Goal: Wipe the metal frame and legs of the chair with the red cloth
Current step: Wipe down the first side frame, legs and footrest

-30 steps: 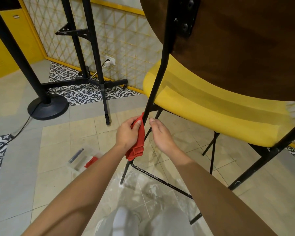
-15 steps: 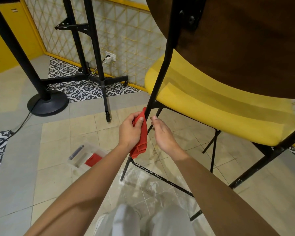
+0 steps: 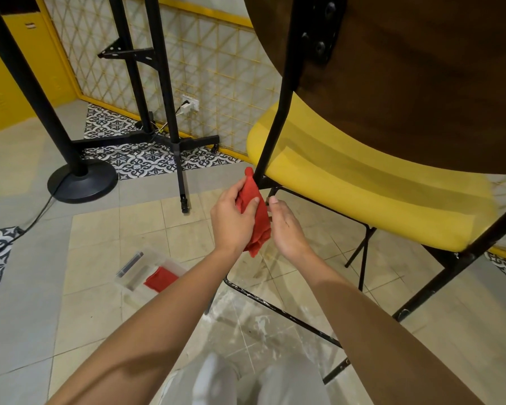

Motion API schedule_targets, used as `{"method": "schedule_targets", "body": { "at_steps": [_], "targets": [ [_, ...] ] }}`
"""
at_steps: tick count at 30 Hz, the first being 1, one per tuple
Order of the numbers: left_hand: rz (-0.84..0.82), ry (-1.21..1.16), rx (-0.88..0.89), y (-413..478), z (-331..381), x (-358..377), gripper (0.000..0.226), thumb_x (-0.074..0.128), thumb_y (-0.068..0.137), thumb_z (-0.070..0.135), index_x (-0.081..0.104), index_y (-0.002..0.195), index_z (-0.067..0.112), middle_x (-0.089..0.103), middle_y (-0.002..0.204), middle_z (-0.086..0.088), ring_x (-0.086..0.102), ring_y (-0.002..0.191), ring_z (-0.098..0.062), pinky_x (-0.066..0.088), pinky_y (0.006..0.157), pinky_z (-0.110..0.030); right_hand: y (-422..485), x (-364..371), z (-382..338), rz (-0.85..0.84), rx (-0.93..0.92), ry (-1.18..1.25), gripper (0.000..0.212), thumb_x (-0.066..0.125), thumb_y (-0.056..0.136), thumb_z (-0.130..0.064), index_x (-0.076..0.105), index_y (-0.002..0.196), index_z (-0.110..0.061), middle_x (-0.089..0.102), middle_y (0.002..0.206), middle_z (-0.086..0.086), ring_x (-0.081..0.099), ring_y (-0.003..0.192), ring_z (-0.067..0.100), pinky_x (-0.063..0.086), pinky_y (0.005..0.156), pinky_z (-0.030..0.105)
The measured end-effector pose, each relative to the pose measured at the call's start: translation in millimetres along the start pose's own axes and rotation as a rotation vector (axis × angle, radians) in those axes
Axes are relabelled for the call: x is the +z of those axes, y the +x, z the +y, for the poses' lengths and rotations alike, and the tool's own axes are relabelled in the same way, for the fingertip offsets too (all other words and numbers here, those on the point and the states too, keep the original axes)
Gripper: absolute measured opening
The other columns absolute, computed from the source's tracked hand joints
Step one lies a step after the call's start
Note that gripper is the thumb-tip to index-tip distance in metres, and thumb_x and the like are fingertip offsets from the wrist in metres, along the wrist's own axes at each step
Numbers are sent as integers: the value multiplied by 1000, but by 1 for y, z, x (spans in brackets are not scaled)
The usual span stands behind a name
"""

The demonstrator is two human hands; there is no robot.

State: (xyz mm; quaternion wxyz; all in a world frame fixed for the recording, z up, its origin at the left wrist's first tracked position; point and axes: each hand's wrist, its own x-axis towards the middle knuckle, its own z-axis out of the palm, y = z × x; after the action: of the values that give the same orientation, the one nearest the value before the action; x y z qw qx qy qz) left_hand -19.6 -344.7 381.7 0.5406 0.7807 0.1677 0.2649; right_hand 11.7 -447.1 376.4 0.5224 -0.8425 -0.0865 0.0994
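A chair with a yellow seat [image 3: 362,182], a dark wooden back [image 3: 421,83] and a black metal frame [image 3: 278,112] stands in front of me. My left hand [image 3: 231,220] grips the red cloth [image 3: 254,211] and presses it against the frame's left upright, just below the seat's edge. My right hand [image 3: 287,226] is close beside the cloth on the other side of the same leg, fingers curled toward it; whether it grips the leg is hidden. A lower crossbar [image 3: 281,311] with chipped paint runs over the floor below my arms.
A clear plastic box [image 3: 146,273] with another red cloth lies on the tiles at the left. A black pole on a round base [image 3: 82,179] and a black stand [image 3: 170,112] rise behind it. A wall outlet [image 3: 190,103] with cables sits by the lattice wall.
Both hands and the red cloth have slid up the frame's left leg toward the seat. My view has shifted slightly.
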Motion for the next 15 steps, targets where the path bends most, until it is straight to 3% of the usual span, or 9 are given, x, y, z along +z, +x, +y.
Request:
{"method": "schedule_targets", "body": {
  "at_steps": [2,6,10,15],
  "targets": [
    [27,7,-20,1,-1,3,44,67,85,19,57,127,20,64,112,2,59,101,-9,40,84,-9,0,-1,0,-2,0,-5,51,22,100,-45,45,135,-16,50,136,3,44,126,15,33,108,32],
    [29,56,5,0,-7,3,39,68,83,18,60,121,17,65,111,1,55,96,-6,35,81,-7,-1,-3,2,-10,30,-7,52,22,99,-47,43,137,-17,47,140,1,42,129,17,30,111,37],
    [-36,121,-42,0,-18,-1,41,69,82,17,60,122,16,66,115,-1,60,105,-17,46,93,-26,-1,1,2,-18,34,-4,54,22,98,-49,42,138,-19,46,140,1,43,128,17,31,111,39],
    [-30,96,-3,4,-11,-5,43,68,83,19,59,125,17,65,116,0,60,106,-15,48,94,-28,1,1,2,-6,22,-5,54,22,98,-49,42,138,-18,46,140,2,43,129,18,31,111,41]
  ]
}}
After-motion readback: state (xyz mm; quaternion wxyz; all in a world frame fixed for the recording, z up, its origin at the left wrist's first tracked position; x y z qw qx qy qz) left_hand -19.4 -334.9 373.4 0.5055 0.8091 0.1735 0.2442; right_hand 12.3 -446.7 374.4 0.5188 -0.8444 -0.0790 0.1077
